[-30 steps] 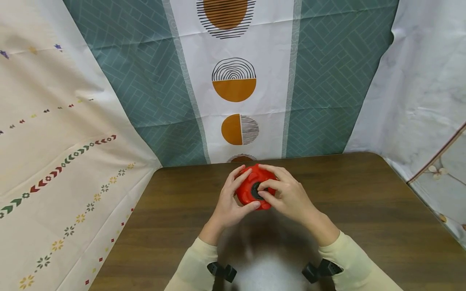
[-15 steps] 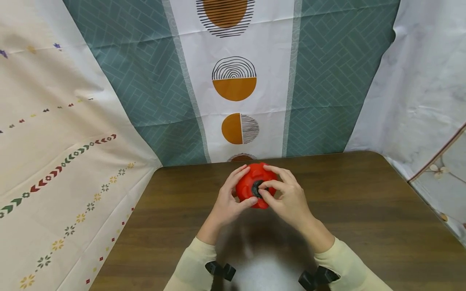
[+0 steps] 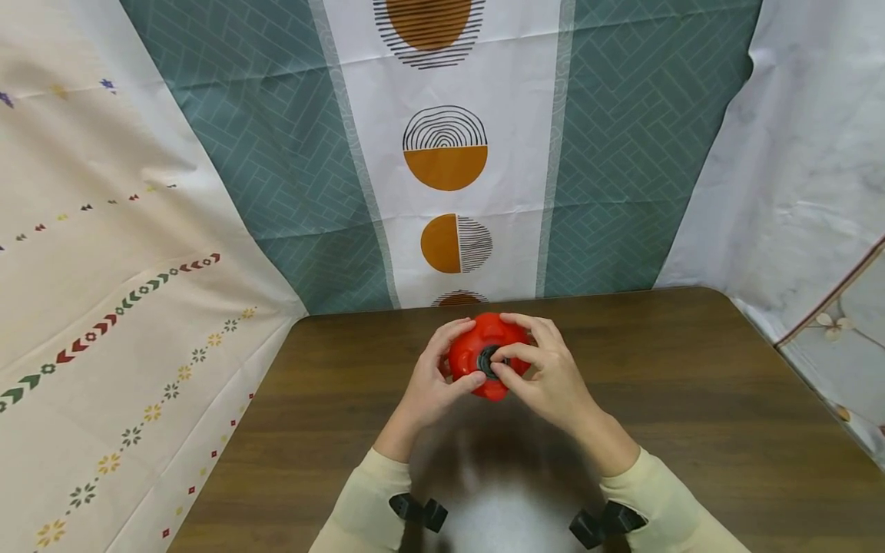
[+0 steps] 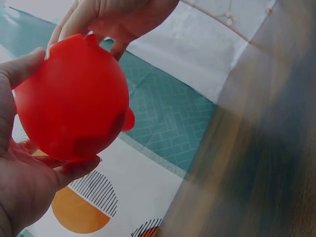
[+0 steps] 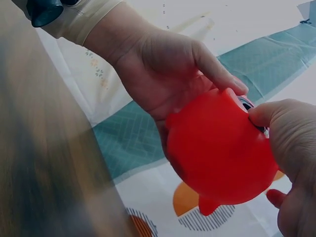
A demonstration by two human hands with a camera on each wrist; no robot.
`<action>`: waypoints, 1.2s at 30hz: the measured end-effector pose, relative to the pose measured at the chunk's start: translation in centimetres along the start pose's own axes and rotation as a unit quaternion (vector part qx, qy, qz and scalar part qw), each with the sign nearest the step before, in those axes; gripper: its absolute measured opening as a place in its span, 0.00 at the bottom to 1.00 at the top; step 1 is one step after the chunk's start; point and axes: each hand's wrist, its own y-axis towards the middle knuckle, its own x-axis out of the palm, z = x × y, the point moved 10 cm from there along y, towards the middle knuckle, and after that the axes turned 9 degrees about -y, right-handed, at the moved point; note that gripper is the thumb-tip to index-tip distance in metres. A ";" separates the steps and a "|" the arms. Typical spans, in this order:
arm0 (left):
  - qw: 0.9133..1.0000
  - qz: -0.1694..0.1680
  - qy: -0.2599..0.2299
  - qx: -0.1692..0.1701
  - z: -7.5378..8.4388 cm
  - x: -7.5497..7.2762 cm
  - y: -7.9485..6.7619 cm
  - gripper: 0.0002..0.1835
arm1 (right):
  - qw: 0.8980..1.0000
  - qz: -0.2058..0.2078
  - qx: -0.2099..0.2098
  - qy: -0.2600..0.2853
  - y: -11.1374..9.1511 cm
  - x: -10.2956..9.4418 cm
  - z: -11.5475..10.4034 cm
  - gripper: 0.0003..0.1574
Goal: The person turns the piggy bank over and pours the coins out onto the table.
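head: red ball (image 3: 489,332) in left hand (image 3: 430,384)

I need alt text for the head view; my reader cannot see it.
A left hand and a right hand hold a red rounded object, the right one pinching at its dark centre, above a wooden table. Behind hangs teal and white cloth with printed circles.

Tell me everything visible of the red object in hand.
The red object is rounded, smooth and glossy, like plastic, with stubby bumps and a dark round centre facing the head camera. It is held off the table. The left hand grips its side; the right hand has thumb and forefinger at that centre.
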 end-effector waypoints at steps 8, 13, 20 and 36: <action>1.000 0.000 -0.003 -0.005 0.0 0.0 0.1 0.32 | 1.000 0.013 -0.022 0.007 -0.1 -0.2 -0.3 0.07; 1.000 -0.007 0.006 -0.007 0.2 0.1 0.1 0.32 | 0.999 0.018 -0.030 0.014 -0.1 -0.3 -0.5 0.07; 1.000 0.006 0.007 -0.015 0.3 -0.2 -0.1 0.34 | 0.998 0.031 -0.052 0.028 -0.1 -0.5 -0.8 0.09; 1.000 0.011 0.020 0.020 0.6 -0.8 -0.1 0.34 | 0.995 0.016 -0.092 0.040 0.2 -0.8 -1.7 0.04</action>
